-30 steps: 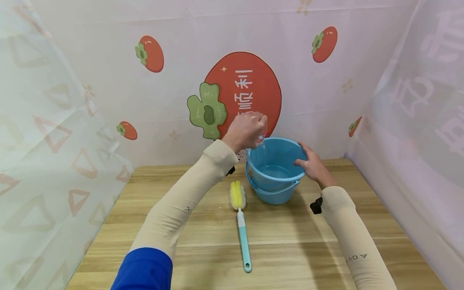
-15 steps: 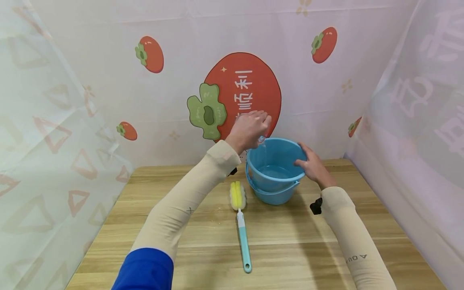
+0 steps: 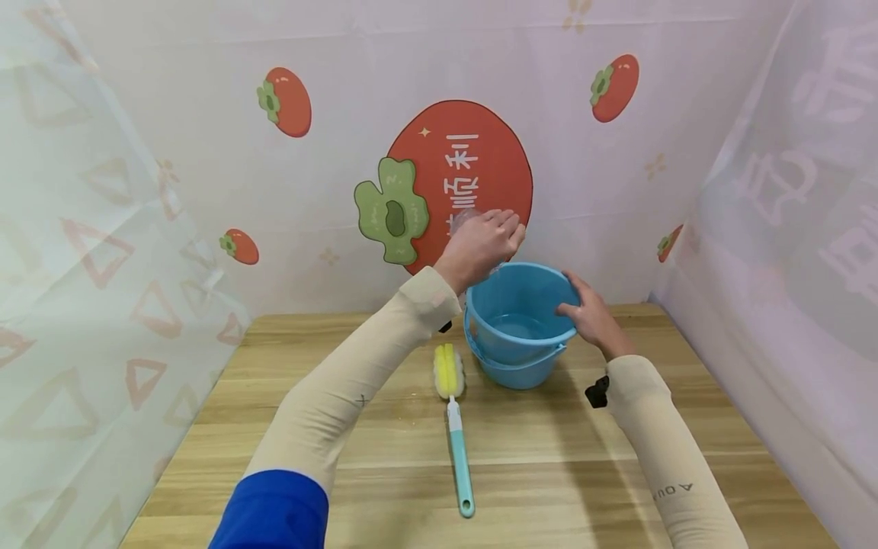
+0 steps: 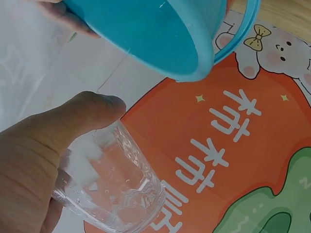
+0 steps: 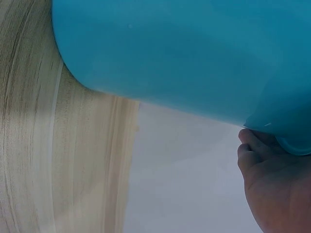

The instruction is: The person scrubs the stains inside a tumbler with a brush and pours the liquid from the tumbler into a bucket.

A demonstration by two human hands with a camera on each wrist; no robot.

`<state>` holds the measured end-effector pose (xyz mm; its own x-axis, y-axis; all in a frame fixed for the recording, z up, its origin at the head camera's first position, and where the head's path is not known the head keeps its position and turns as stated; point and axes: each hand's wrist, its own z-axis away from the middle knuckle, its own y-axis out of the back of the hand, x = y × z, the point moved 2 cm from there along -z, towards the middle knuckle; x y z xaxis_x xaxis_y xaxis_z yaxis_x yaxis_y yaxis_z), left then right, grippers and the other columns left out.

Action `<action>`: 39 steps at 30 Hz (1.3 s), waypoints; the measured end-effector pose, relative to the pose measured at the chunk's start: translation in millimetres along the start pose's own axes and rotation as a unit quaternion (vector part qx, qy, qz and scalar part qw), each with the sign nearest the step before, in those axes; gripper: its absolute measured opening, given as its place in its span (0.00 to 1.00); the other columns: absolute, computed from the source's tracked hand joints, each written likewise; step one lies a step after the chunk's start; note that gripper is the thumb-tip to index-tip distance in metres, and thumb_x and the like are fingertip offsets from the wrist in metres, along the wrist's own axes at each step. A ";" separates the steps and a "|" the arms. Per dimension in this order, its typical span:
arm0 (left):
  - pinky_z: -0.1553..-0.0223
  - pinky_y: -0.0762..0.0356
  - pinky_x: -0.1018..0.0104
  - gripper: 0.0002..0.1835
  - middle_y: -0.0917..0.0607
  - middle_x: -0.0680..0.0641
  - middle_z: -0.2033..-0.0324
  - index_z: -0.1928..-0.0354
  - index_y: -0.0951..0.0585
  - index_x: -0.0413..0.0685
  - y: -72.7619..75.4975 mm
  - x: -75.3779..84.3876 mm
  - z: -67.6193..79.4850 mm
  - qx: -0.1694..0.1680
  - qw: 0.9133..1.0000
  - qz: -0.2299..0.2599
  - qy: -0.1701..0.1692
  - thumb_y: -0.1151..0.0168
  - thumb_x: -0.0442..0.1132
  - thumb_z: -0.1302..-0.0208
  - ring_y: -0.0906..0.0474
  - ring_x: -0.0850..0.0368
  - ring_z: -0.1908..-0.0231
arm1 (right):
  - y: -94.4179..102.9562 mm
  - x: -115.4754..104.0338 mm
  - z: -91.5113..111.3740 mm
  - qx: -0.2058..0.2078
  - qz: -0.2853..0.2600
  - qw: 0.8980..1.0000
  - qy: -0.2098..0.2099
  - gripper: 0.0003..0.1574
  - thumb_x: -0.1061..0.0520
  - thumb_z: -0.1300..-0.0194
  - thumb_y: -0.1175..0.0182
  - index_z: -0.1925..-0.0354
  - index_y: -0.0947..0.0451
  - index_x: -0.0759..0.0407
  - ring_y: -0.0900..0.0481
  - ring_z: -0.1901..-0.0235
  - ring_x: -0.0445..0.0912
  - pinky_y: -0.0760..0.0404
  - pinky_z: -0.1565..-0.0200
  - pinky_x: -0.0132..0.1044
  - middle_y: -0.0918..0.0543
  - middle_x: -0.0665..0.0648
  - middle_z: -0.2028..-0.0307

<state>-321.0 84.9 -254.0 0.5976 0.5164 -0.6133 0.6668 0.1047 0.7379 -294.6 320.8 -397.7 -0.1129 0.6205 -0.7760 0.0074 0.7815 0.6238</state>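
In my left hand [image 3: 482,245] I grip a clear drinking glass [image 4: 116,182], raised over the left rim of a blue bucket [image 3: 517,375]. The glass is tipped, its base turned up, and the left wrist view shows my thumb near its mouth. A thin thread of water runs from it toward the bucket. Shallow water [image 3: 521,326] lies on the bucket's bottom. My right hand [image 3: 595,316] holds the bucket's right rim, thumb inside and fingers outside, as the right wrist view [image 5: 277,182] partly shows. The bucket's handle [image 3: 517,366] hangs down in front.
A sponge bottle brush [image 3: 449,371] with a turquoise handle [image 3: 463,465] lies on the wooden table [image 3: 370,473], left of the bucket. A few water drops lie beside it. Patterned sheets [image 3: 171,114] close off the back and both sides.
My left hand has shifted slightly right and tipped the glass further. The stream into the bucket has thinned. My right hand and the bucket have barely moved.
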 end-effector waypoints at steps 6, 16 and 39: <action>0.30 0.25 0.56 0.26 0.17 0.43 0.32 0.29 0.22 0.47 -9.4 14.3 1.3 0.007 0.997 -0.069 -0.041 0.33 0.42 0.26 0.21 0.48 0.31 | -0.1 0.6 -1.9 -0.002 0.005 1.000 -0.002 0.51 0.58 0.28 0.46 0.15 0.58 0.61 0.38 0.24 0.74 0.35 0.29 0.74 0.44 0.74 0.19; 0.31 0.25 0.56 0.25 0.18 0.45 0.31 0.28 0.22 0.49 -13.4 31.0 1.2 0.026 0.985 -0.147 -0.081 0.35 0.42 0.24 0.20 0.48 0.31 | -1.3 1.6 -2.5 -0.003 0.000 1.000 -0.004 0.52 0.59 0.27 0.47 0.15 0.59 0.60 0.37 0.24 0.74 0.35 0.29 0.74 0.44 0.73 0.19; 0.28 0.26 0.57 0.38 0.18 0.44 0.32 0.31 0.23 0.45 -6.1 26.6 11.1 0.050 0.997 0.060 0.017 0.23 0.55 0.37 0.22 0.49 0.30 | -1.1 0.8 -0.4 0.004 0.000 1.000 0.002 0.50 0.59 0.27 0.47 0.15 0.57 0.61 0.37 0.25 0.74 0.35 0.29 0.74 0.42 0.74 0.20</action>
<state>-304.2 88.5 -277.9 0.6610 0.5486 -0.5120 0.6341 -0.0435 0.7720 -295.0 320.3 -399.0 -0.1165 0.6199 -0.7760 0.0156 0.7824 0.6226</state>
